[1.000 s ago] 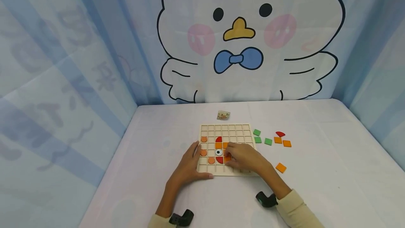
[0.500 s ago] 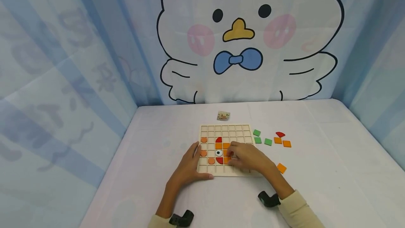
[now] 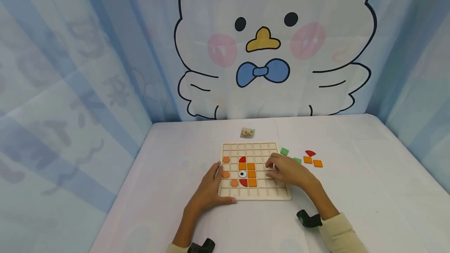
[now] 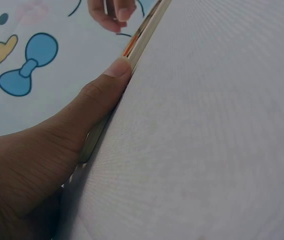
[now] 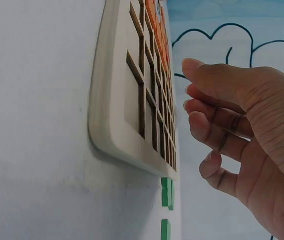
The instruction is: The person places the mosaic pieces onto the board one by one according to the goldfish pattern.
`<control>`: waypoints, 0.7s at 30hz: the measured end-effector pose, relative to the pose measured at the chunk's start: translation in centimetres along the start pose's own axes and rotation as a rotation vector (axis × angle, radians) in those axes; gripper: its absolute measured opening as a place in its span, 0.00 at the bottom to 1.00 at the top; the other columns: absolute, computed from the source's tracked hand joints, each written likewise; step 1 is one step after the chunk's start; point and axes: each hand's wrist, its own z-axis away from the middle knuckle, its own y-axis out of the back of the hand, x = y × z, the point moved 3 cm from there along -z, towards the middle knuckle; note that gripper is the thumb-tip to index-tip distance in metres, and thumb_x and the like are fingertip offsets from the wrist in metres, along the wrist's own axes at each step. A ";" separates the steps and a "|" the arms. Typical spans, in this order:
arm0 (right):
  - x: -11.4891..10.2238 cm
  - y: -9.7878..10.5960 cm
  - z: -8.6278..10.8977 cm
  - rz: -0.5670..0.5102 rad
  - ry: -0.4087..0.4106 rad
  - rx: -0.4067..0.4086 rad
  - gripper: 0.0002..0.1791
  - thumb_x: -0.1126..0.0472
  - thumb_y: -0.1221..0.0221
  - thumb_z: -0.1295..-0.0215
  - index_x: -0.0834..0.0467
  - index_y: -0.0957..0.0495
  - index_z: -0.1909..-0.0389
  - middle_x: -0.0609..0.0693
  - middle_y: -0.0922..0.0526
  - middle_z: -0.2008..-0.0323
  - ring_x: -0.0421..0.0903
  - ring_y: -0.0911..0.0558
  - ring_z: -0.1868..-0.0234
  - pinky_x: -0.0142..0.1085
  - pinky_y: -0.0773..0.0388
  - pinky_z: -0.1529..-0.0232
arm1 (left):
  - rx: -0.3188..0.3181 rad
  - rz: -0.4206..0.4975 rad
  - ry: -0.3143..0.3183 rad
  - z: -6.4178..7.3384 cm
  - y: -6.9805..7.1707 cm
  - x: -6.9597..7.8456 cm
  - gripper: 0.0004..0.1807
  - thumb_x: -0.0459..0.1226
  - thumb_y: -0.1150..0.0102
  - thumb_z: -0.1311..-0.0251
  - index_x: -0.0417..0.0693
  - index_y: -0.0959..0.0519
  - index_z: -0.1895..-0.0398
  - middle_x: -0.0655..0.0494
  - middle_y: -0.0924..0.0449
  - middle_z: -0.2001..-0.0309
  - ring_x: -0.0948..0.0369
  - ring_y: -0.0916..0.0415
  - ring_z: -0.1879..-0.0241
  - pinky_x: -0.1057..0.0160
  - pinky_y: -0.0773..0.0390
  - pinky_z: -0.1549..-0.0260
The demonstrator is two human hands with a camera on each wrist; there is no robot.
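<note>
Right grip (image 3: 290, 170): bent loosely above the right side of the board (image 3: 261, 183), thumb and fingertips apart, no piece visible between them. Left grip (image 3: 207, 190): fingers extended along the board's left edge, thumb against its near edge; I judge it steadies that corner. On the grid, three orange squares (image 3: 251, 174) form a column beside the eye piece (image 3: 242, 174); orange discs (image 3: 234, 183) sit farther left. On the tabletop (image 3: 175, 155), right of the board, lie loose green squares (image 3: 284, 151), loose orange squares (image 3: 308, 160) and a red piece (image 3: 310, 153). I read the step as between placements; the next move probably calls for pinching one loose piece by its edges.
</note>
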 end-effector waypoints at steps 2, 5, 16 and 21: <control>0.6 0.3 0.2 -0.009 -0.001 0.009 0.13 0.54 0.33 0.40 0.56 0.19 0.59 0.44 0.22 0.65 0.38 0.27 0.67 0.30 0.24 0.64 | 0.003 -0.001 -0.004 0.1 0.0 0.0 0.71 0.67 0.28 0.65 0.45 0.53 0.22 0.50 0.59 0.21 0.49 0.54 0.23 0.46 0.42 0.29; 1.5 0.7 0.7 -0.005 -0.011 0.023 0.14 0.54 0.33 0.40 0.57 0.19 0.58 0.44 0.22 0.65 0.38 0.28 0.67 0.30 0.25 0.66 | 0.004 -0.003 -0.002 0.2 0.0 0.1 0.71 0.67 0.28 0.65 0.46 0.53 0.22 0.50 0.59 0.21 0.49 0.54 0.23 0.46 0.43 0.28; 6.0 2.5 2.4 -0.035 -0.080 0.077 0.12 0.63 0.34 0.40 0.64 0.19 0.57 0.52 0.21 0.60 0.39 0.29 0.69 0.30 0.26 0.69 | 0.008 -0.019 -0.024 0.2 0.1 0.4 0.70 0.68 0.29 0.64 0.42 0.52 0.22 0.47 0.58 0.22 0.47 0.53 0.24 0.45 0.41 0.29; 8.1 2.9 3.2 -0.016 -0.135 0.081 0.13 0.63 0.34 0.41 0.64 0.19 0.57 0.54 0.22 0.60 0.43 0.26 0.66 0.38 0.20 0.61 | 0.010 -0.029 -0.032 0.2 0.1 0.2 0.71 0.69 0.29 0.64 0.42 0.53 0.23 0.46 0.58 0.22 0.48 0.53 0.24 0.45 0.41 0.29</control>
